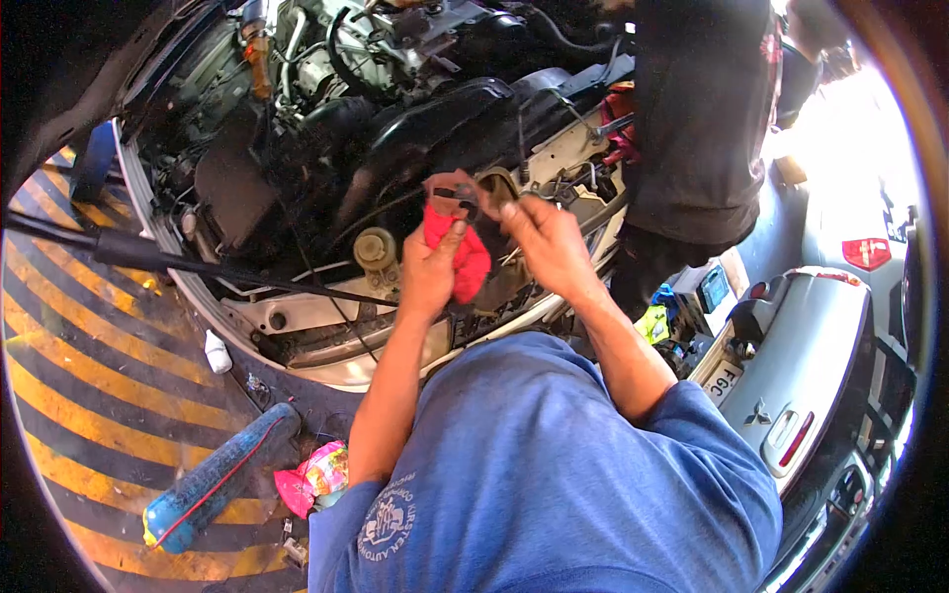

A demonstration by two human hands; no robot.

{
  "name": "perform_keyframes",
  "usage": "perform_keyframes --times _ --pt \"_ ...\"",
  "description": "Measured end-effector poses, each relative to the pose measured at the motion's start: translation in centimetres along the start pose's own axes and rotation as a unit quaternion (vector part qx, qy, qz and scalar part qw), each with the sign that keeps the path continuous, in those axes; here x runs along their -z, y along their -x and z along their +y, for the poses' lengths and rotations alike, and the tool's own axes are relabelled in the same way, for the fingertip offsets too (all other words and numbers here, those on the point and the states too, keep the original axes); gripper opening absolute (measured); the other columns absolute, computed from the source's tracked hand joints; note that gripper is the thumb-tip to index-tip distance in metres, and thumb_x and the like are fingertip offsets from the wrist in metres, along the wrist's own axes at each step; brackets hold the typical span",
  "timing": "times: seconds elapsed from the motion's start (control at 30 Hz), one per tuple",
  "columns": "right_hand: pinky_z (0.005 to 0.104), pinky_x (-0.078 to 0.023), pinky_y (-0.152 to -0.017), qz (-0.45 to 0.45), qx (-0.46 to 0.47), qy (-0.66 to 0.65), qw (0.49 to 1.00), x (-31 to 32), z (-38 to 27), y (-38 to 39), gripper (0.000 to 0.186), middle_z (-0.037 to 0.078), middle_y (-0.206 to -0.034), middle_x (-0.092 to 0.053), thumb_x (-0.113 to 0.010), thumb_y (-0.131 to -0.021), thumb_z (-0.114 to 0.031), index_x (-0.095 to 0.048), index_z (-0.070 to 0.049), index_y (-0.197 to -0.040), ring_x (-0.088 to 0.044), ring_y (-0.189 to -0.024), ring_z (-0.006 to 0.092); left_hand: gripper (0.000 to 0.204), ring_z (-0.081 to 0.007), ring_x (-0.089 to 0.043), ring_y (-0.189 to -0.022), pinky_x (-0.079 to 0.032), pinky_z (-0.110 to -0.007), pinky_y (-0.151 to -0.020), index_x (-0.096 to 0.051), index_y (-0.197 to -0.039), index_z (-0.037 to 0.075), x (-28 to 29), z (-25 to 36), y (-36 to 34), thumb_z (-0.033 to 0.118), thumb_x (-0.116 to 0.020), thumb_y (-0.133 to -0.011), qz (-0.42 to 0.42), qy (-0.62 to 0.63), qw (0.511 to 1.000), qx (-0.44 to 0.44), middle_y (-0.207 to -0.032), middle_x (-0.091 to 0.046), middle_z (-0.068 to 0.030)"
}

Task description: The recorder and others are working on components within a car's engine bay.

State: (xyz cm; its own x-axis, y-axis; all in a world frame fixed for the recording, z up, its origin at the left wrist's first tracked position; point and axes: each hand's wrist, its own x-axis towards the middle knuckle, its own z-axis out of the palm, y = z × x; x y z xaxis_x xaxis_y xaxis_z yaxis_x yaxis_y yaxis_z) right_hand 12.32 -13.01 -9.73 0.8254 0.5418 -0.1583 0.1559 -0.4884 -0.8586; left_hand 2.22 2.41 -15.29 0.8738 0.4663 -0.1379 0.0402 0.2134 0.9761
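Observation:
Over the front of an open engine bay, my left hand (431,257) grips a red cloth (467,272), with a small dark metal part (455,194) above the fingers. My right hand (544,242) is closed beside it, thumb and forefinger pinched at the part's right side; exactly what sits between those fingertips is too small to make out. A round light reservoir cap (376,245) lies just left of my left hand, on the cream front edge of the car (306,321).
Another person's dark-clothed legs (692,148) are at my right. A black strut (148,252) crosses from the left. A blue cylinder (213,474) and pink bag (316,479) lie on the striped floor (79,395). A silver vehicle (811,346) stands behind at right.

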Motion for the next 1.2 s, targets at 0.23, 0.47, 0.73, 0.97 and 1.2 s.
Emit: perform_keyframes --times 0.23,0.47,0.73,0.97,1.2 --pt "0.0484 -0.050 -0.074 -0.015 0.125 -0.027 0.992 -1.1 0.3 0.5 0.026 0.026 -0.089 -0.067 -0.059 -0.097 -0.026 -0.064 -0.001 -0.101 -0.066 -0.090 0.0441 0.018 -0.0063 -0.054 -0.067 -0.045 -0.025 -0.062 -0.066 -0.111 0.004 0.7 1.4 1.3 0.014 -0.065 -0.097 -0.097 -0.149 0.984 0.027 -0.077 -0.062 0.0021" --pt "0.0391 -0.047 -0.063 -0.012 -0.028 -0.137 0.990 -4.3 6.7 2.2 0.023 0.011 -0.072 -0.061 -0.068 -0.093 -0.021 -0.060 0.000 -0.093 -0.061 -0.069 0.0212 0.019 -0.0075 -0.057 -0.066 -0.047 -0.028 -0.060 -0.066 -0.110 0.003 2.6 -1.2 3.9 0.015 -0.066 -0.096 -0.125 -0.179 0.971 0.098 -0.076 -0.064 0.0011" --pt "0.0282 -0.047 -0.054 -0.138 -0.153 -0.253 0.945 -4.5 10.4 3.8 0.017 0.002 -0.074 -0.060 -0.065 -0.097 -0.018 -0.059 -0.002 -0.094 -0.056 -0.062 0.0099 0.021 -0.0106 -0.059 -0.066 -0.048 -0.029 -0.062 -0.066 -0.109 0.002 2.4 -3.5 4.3 0.018 -0.066 -0.096 -0.158 -0.228 0.950 0.142 -0.076 -0.064 -0.0015" --pt "0.0261 -0.045 -0.049 -0.025 -0.190 -0.292 0.937 -2.0 14.3 2.9 0.013 0.002 -0.075 -0.058 -0.060 -0.100 -0.018 -0.059 -0.005 -0.098 -0.054 -0.057 0.0092 0.019 -0.0108 -0.060 -0.066 -0.049 -0.030 -0.062 -0.066 -0.107 0.001 2.5 -4.0 3.9 0.016 -0.066 -0.096 -0.120 -0.222 0.957 0.141 -0.077 -0.065 -0.0020" --pt "0.0259 -0.043 -0.046 0.070 -0.183 -0.237 0.952 1.9 16.7 0.2 0.015 0.002 -0.072 -0.058 -0.062 -0.099 -0.017 -0.060 -0.003 -0.094 -0.052 -0.053 0.0096 0.016 -0.0086 -0.057 -0.067 -0.048 -0.028 -0.063 -0.065 -0.110 0.003 3.8 -3.9 3.6 0.014 -0.063 -0.098 -0.048 -0.198 0.973 0.110 -0.079 -0.063 0.0012"
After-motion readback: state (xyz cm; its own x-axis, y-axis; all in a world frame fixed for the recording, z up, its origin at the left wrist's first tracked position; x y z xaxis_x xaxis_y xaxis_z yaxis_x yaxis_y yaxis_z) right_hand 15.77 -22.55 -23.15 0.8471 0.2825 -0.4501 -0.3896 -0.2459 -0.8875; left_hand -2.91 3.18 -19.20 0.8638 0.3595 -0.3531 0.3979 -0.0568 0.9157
